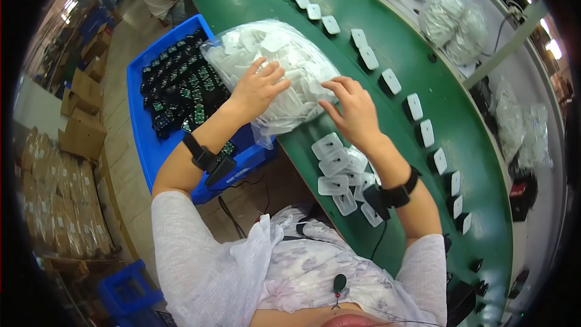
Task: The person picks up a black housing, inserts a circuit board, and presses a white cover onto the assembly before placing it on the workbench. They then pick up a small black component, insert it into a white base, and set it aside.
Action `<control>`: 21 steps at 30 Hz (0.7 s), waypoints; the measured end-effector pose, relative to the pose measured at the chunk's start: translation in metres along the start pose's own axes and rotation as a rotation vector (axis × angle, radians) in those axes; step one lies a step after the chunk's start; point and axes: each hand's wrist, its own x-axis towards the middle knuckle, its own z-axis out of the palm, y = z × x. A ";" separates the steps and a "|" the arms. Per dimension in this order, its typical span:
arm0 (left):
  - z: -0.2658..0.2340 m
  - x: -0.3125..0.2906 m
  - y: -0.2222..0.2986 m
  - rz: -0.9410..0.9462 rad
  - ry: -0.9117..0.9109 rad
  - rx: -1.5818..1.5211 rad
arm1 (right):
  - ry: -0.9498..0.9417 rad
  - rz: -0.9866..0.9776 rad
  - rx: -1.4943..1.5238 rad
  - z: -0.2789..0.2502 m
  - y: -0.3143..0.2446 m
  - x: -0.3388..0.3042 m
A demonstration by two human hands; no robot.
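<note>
Along smooth green workbench point(448, 97), at crinkled plastic bag point(296, 79): splay-fingered left hand point(254, 92), half-curled right hand point(357, 112); cannot tell if gripping.

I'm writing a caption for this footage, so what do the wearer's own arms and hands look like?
The left hand and right hand show no gloves. Each forearm wears a black strap with a dark, blocky device; a thin dark cable shows below the right one. The loose, whitish sleeves end around the elbows.
</note>
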 end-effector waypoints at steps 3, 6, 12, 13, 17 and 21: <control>0.000 0.003 -0.011 0.080 -0.061 -0.045 | 0.065 -0.006 -0.034 0.041 -0.002 0.029; 0.016 0.015 -0.019 0.125 -0.113 -0.037 | 0.027 0.173 -0.275 0.057 0.005 0.050; -0.003 0.007 -0.028 0.232 -0.156 0.041 | -0.087 0.126 -0.404 0.063 0.013 0.068; -0.004 0.000 -0.030 0.218 -0.157 0.045 | -0.037 0.166 -0.328 0.058 0.013 0.068; -0.011 -0.031 -0.037 0.102 -0.092 0.048 | 0.081 0.249 -0.225 0.049 0.041 0.067; -0.021 -0.064 -0.025 -0.095 -0.019 0.030 | 0.187 0.282 -0.280 0.045 0.064 0.066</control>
